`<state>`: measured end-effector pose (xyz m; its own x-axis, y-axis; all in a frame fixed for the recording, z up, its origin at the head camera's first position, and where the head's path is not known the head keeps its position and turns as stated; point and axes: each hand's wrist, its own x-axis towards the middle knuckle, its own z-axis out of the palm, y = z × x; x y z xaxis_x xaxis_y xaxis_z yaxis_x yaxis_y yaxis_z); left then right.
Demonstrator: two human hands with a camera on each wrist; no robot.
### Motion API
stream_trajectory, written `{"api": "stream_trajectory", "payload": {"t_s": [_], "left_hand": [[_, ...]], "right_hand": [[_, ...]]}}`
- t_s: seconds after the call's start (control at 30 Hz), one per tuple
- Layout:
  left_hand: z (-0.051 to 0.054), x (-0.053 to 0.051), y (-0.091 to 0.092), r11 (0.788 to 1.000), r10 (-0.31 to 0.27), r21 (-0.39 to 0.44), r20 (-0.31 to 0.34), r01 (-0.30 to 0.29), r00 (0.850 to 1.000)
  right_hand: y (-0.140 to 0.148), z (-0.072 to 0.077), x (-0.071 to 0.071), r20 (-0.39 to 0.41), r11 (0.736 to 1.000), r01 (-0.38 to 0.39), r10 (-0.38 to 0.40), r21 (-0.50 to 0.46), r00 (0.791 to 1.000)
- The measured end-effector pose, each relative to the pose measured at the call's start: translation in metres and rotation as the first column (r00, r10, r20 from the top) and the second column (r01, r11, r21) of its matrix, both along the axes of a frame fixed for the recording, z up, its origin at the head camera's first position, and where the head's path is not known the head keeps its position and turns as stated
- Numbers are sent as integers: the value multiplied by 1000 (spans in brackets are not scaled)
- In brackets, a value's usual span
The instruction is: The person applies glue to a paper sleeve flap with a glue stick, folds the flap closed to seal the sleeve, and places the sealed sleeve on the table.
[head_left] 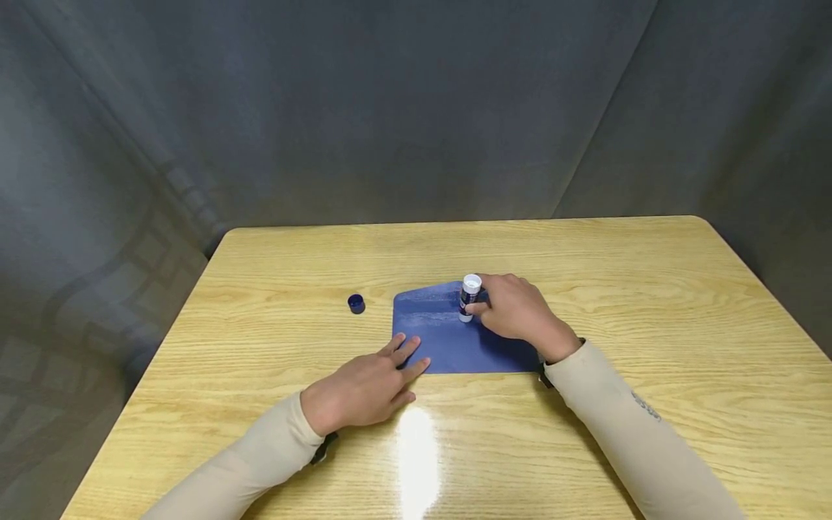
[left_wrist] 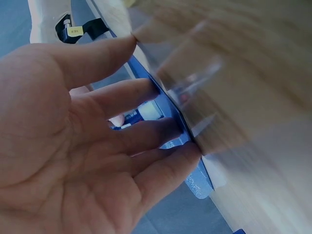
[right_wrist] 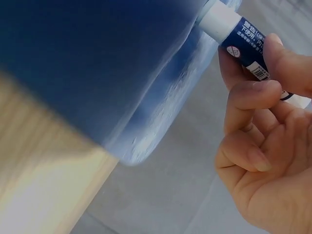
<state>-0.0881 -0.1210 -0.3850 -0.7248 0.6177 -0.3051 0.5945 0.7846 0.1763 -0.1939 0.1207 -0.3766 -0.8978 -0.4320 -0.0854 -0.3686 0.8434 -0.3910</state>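
A blue envelope point(head_left: 448, 352) lies on the table, its flap at the far side streaked with whitish glue. My right hand point(head_left: 520, 310) pinches a glue stick point(head_left: 471, 296) between thumb and fingers, its lower end against the flap. The right wrist view shows the glue stick point(right_wrist: 243, 41) with its dark printed label, and the right hand point(right_wrist: 273, 122) curled around it. My left hand point(head_left: 367, 386) is spread, its fingertips resting on the envelope's near left corner. In the left wrist view the left hand's point(left_wrist: 97, 131) fingers reach straight to the envelope.
A dark blue cap point(head_left: 356, 304) sits left of the envelope on the wooden table point(head_left: 273, 267). Grey curtains point(head_left: 416, 108) hang behind and beside the table. A dark band circles each wrist.
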Motion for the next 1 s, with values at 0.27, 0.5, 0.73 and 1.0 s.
{"api": "stream_trajectory", "payload": {"t_s": [0.27,0.5,0.73,1.0], "left_hand": [[0,0,0,1000,0,0,15,0,1000],[0,-1,-1,1000,-7,-8,21,7,1000],[-1,-1,-1,1000,-20,-10,14,20,1000],[-1,-1,-1,1000,-12,-10,15,12,1000]], "right_hand": [[27,1,-2,3,999,31,-31,15,1000],[50,2,-3,1,999,45,-45,25,999],[62,4,-1,-15,999,42,-41,31,999],[73,7,1,-63,996,38,-33,78,997]]}}
